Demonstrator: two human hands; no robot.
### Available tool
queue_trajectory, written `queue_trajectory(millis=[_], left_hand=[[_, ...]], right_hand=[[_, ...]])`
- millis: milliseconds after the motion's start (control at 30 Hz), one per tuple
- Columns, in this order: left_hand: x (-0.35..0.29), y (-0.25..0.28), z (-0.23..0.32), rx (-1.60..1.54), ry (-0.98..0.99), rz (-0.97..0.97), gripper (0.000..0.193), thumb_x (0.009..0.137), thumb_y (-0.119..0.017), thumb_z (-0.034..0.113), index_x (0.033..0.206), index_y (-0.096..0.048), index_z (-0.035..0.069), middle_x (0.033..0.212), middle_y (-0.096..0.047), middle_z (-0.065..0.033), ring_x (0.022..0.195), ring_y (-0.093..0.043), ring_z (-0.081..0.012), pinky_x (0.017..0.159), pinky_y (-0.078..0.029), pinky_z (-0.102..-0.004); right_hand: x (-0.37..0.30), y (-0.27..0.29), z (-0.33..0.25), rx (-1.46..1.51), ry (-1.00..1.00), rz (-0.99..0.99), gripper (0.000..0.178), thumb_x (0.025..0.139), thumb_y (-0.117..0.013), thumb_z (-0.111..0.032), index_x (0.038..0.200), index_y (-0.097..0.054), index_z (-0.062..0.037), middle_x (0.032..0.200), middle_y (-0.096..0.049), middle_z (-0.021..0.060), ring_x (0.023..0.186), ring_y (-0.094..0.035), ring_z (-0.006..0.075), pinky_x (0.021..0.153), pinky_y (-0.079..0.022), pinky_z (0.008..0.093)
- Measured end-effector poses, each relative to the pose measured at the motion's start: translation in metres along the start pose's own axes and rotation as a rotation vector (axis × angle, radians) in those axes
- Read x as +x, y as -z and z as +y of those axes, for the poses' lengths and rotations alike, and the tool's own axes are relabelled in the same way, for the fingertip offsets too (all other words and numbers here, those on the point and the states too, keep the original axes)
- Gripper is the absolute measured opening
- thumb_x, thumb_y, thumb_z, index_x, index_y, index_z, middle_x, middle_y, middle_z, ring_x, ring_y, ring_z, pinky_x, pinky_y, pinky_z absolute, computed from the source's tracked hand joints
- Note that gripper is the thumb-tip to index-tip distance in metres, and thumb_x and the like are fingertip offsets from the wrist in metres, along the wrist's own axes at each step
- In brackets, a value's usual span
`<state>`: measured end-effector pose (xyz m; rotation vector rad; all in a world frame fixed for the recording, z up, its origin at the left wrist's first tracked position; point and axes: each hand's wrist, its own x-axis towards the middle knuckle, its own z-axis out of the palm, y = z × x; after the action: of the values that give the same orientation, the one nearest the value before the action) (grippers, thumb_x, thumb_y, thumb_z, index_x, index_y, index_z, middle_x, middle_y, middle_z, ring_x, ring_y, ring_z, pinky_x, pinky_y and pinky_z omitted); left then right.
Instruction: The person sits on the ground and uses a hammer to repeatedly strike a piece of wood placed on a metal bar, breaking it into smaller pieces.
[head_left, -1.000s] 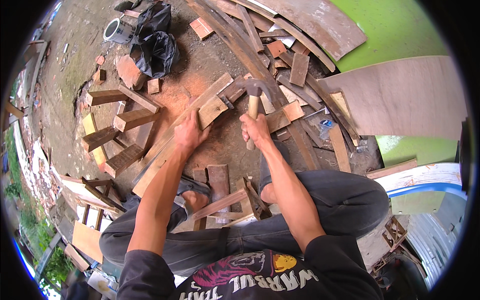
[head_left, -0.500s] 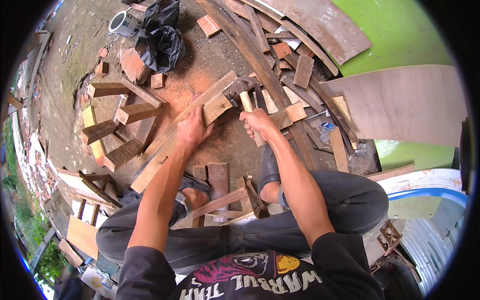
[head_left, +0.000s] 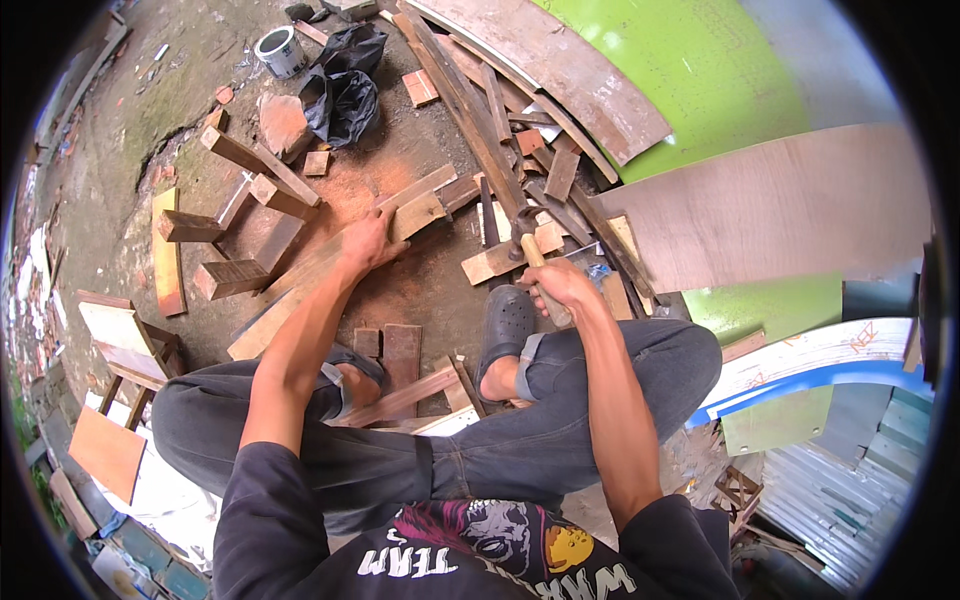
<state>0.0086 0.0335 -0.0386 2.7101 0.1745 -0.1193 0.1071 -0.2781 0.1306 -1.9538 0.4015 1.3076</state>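
Note:
My right hand (head_left: 562, 284) is closed around the pale wooden handle of a claw hammer (head_left: 534, 252). Its dark metal head points away from me, above scrap wood on the ground. To the left, my left hand (head_left: 366, 240) grips the edges of long wooden planks (head_left: 270, 325) lying slantwise, fingers over the far side. A shorter wooden block (head_left: 417, 214) lies on the planks just right of that hand. Part of the planks is hidden under my left hand and forearm. The hammer is apart from the planks.
A wooden frame with upright legs (head_left: 230, 278) stands on the left. Beyond are a black plastic bag (head_left: 342, 105), a white bucket (head_left: 281, 52) and a reddish stone (head_left: 284, 126). Scrap wood, a long beam (head_left: 470, 110) and a plywood sheet (head_left: 770, 215) lie on the right.
The hammer in my right hand has moved right and closer to me, away from the planks' far end. My left hand keeps its hold on the planks. The whole view has shifted slightly.

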Motion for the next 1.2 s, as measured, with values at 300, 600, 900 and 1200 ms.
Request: queue_trajectory(millis=[300,600,900,1200], left_hand=[[0.038,0.193,0.06,-0.045,-0.061,0.339,0.085,0.075,-0.074,0.039,0.144,-0.037,0.006,0.101,-0.062,-0.0218,0.084,-0.067,-0.0365,0.075,-0.056,-0.0461],[0.05,0.333,0.126,-0.192,0.185,0.824,0.091,0.08,-0.073,0.051,0.141,-0.036,-0.007,0.107,-0.064,-0.0297,0.097,-0.066,-0.0431,0.082,-0.054,-0.0507],[0.033,0.148,0.093,-0.504,0.629,0.553,0.112,0.08,-0.072,0.06,0.152,-0.014,-0.003,0.124,-0.055,-0.0297,0.114,-0.059,-0.0427,0.093,-0.049,-0.0543],[0.035,0.091,0.068,-0.605,0.802,0.353,0.111,0.08,-0.072,0.062,0.15,-0.015,-0.003,0.13,-0.053,-0.033,0.116,-0.058,-0.0453,0.097,-0.047,-0.0551]], right_hand=[[-0.124,0.019,0.019,0.271,0.229,0.075,0.025,0.091,-0.063,-0.017,0.112,-0.057,-0.0046,0.069,-0.052,-0.0015,0.05,-0.05,0.0096,0.042,-0.041,0.0258],[-0.137,0.008,0.032,0.377,0.385,0.09,0.03,0.09,-0.062,-0.015,0.117,-0.056,-0.003,0.071,-0.052,0.0002,0.048,-0.05,0.0102,0.041,-0.041,0.0258],[-0.159,-0.01,0.054,0.283,0.395,0.117,0.034,0.089,-0.064,-0.014,0.12,-0.057,-0.0025,0.072,-0.053,0.0005,0.048,-0.051,0.0098,0.041,-0.042,0.0256],[-0.159,-0.023,0.076,0.241,0.299,0.149,0.032,0.089,-0.063,-0.013,0.118,-0.057,-0.0001,0.071,-0.053,0.0015,0.048,-0.05,0.0103,0.041,-0.042,0.0262]])
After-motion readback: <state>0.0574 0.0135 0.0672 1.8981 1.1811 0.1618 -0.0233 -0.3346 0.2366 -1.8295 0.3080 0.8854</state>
